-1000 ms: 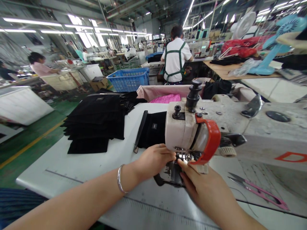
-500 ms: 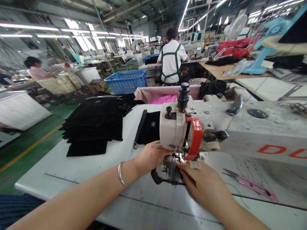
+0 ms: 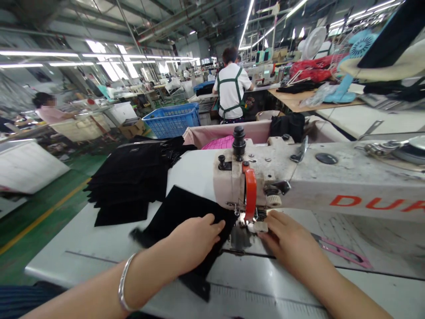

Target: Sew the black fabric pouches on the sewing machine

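A black fabric piece (image 3: pixel 181 210) lies turned at an angle on the sewing machine's bed, one corner close to the needle area. My left hand (image 3: pixel 195 241) is closed on it, fingers bent over its upper side. Beside the presser foot (image 3: pixel 245 219), my right hand (image 3: pixel 288 235) has its thumb and fingers drawn together near a small pale block (image 3: pixel 260 227); what they pinch, if anything, is hidden. The white sewing machine (image 3: pixel 308 177) carries an orange guard (image 3: pixel 250 193) in front of the needle.
Stacked black fabric pieces (image 3: pixel 129 173) lie at the table's left. Pink-handled thread snips (image 3: pixel 345 251) rest behind my right wrist. Beyond the machine stand a pink-lined bin (image 3: pixel 195 135) and a blue basket (image 3: pixel 172 118). A person (image 3: pixel 231 86) works with their back turned.
The black piece has come out from behind the machine head towards me and turned, with my left hand moving left on it. My right hand has shifted slightly up and right.
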`<state>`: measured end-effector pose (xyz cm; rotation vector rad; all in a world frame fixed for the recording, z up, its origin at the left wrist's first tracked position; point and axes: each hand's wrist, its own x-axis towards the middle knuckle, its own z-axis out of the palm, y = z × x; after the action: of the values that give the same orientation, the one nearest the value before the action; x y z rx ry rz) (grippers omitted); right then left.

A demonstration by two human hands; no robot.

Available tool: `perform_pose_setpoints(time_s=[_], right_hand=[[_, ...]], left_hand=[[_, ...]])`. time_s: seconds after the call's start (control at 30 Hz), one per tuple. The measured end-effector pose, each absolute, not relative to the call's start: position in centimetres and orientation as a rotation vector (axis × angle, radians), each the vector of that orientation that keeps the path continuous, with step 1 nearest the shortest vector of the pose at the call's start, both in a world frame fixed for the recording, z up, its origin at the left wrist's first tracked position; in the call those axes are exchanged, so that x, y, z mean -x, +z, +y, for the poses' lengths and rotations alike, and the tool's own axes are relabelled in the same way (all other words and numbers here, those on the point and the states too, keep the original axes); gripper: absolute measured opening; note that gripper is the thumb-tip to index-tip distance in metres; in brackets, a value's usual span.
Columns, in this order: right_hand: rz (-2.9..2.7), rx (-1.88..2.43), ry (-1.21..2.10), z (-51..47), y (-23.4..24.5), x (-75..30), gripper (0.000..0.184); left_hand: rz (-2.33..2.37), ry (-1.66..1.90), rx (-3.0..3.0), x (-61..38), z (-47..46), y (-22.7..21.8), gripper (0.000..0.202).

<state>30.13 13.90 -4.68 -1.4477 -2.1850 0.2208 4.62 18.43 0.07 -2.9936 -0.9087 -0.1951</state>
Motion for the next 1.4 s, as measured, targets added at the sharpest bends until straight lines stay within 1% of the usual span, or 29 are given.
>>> perform_pose_setpoints(time_s=[0.07, 0.13, 0.23, 0.3, 0.4, 0.6, 0.67, 0.77, 0.9, 0.97, 1.07, 1.13, 1.3, 1.4], right_hand=[[-2.138, 1.479, 0.154, 14.0, -5.2, -30.0, 0.012], [-2.171, 1.451, 0.081, 13.9, -5.5, -29.7, 0.014], [-2.290, 1.235, 0.031, 13.2, -5.4, -29.3, 0.022], [-2.331, 1.102, 0.013, 12.7, -5.2, -29.1, 0.029], [-2.359, 1.043, 0.025, 12.3, -5.0, -28.8, 0.030], [-2.389, 1.036, 0.036, 12.4, -5.7, -28.6, 0.026], [-2.376, 1.048, 0.063, 12.5, -5.8, -28.6, 0.027], [-2.309, 1.087, 0.273, 12.5, -5.0, -28.7, 0.031], [-2.316, 1.088, 0.752, 11.7, -2.9, -28.9, 0.025], [-2.366, 1.046, 0.868, 11.3, -2.1, -29.0, 0.022], [-2.390, 1.028, 0.927, 10.9, -1.9, -29.1, 0.021], [-2.349, 1.057, 0.865, 11.1, -2.2, -29.1, 0.021], [-2.303, 0.997, 0.448, 11.8, -3.2, -28.6, 0.035], [-2.321, 0.969, 0.357, 11.8, -3.7, -28.3, 0.035]], left_hand=[[-0.919, -0.139, 3.023, -4.8, 17.0, 0.2, 0.027], [-0.903, -0.155, 3.078, -5.1, 15.8, -0.3, 0.032], [-0.934, -0.276, 3.148, -5.8, 14.3, -1.5, 0.041], [-1.056, -0.354, 3.138, -6.4, 13.3, -2.1, 0.039], [-1.184, -0.443, 3.085, -7.4, 12.3, -2.3, 0.035], [-1.040, -0.483, 3.095, -8.0, 13.8, -2.0, 0.026], [-1.011, -0.482, 3.088, -7.9, 14.9, -1.9, 0.024], [-1.006, -0.438, 3.086, -7.7, 15.4, -1.1, 0.024], [-1.031, -0.326, 3.177, -6.9, 13.1, -0.2, 0.031], [-1.025, -0.259, 3.196, -6.4, 11.4, -0.5, 0.040], [-0.944, -0.231, 3.125, -5.8, 9.8, -1.9, 0.053], [-0.901, -0.310, 3.075, -5.7, 9.5, -2.6, 0.054], [-0.955, -0.438, 3.098, -5.9, 10.3, -2.4, 0.047], [-0.980, -0.463, 3.129, -5.8, 11.1, -2.0, 0.044]])
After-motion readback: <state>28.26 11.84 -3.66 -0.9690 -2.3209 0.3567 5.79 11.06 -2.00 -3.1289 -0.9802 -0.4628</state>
